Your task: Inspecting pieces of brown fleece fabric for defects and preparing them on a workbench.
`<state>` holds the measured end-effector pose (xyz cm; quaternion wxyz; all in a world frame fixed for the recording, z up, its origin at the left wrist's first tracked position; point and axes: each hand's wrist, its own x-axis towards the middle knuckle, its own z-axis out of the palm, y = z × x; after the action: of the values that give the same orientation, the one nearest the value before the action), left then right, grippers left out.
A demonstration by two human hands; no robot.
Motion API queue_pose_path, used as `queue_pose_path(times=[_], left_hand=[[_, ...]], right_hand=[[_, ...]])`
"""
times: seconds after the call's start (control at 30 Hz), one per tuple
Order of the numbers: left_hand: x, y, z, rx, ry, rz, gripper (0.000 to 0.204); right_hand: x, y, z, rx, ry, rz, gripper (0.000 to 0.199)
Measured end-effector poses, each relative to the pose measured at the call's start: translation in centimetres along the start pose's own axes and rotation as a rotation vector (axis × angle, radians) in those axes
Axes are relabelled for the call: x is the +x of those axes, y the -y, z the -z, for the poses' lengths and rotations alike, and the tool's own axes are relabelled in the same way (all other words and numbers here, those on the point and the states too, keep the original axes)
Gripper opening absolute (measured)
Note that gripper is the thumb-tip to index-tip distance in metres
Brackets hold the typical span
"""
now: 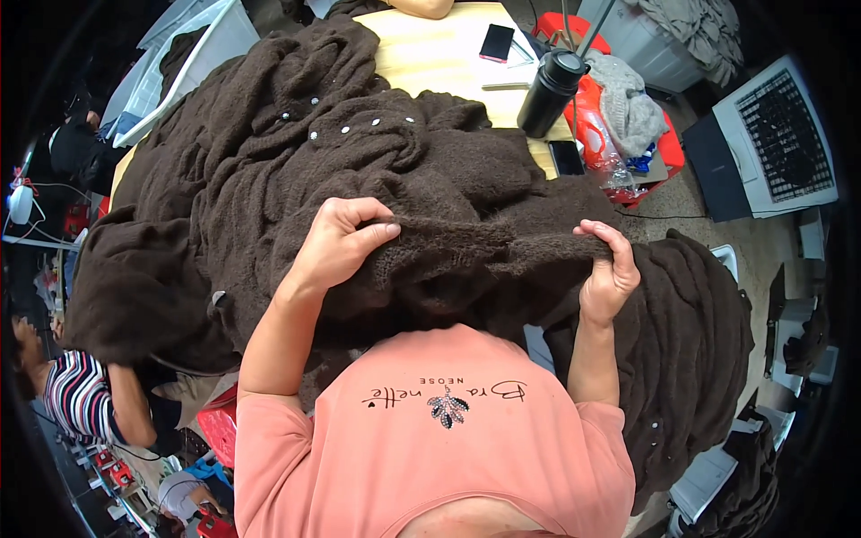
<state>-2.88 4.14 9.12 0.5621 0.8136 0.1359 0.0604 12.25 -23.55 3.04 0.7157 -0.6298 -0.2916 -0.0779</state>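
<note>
A dark brown knitted garment [448, 247] is stretched between my two hands, its edge running across in front of my chest. My left hand [345, 242] pinches that edge between thumb and fingers. At the other end my right hand [610, 269] grips the knit, fingers curled over it. The garment hangs down toward my lap, where its lower part is hidden in shadow. Beyond my hands lies a big heap of the same brown knitwear [242, 152], with several shiny buttons [345, 130] showing on it.
On the wooden table [421, 54] are a black bottle [549, 94] and two phones, one near the bottle [566, 159], one farther back [496, 42]. A red bin [668, 161] stands beside it. More brown knitwear [691, 350] is piled at my right. A person in stripes [81, 394] sits at left.
</note>
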Motion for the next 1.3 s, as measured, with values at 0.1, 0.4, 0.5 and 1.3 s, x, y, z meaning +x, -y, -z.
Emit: queue_pose_path(times=[0.1,0.4,0.5,1.3], left_hand=[[-0.6,-0.2,-0.3,-0.284,-0.088,0.033,0.004],[-2.7,-0.5,-3.3,0.052,-0.078,-0.191,0.013],[-3.4,-0.2,-2.5,0.081,-0.066,-0.183,0.012],[-2.2,1.8,-2.9,-0.028,-0.143,-0.099,0.01]], right_hand=[[-0.4,1.7,-2.2,-0.097,0.043,0.01,0.029],[0.4,4.3,-10.1,-0.19,0.682,0.152,0.04],[0.5,3.0,-11.7,0.073,0.872,0.1,0.017],[-0.2,1.2,-13.4,0.076,0.685,-0.002,0.009]])
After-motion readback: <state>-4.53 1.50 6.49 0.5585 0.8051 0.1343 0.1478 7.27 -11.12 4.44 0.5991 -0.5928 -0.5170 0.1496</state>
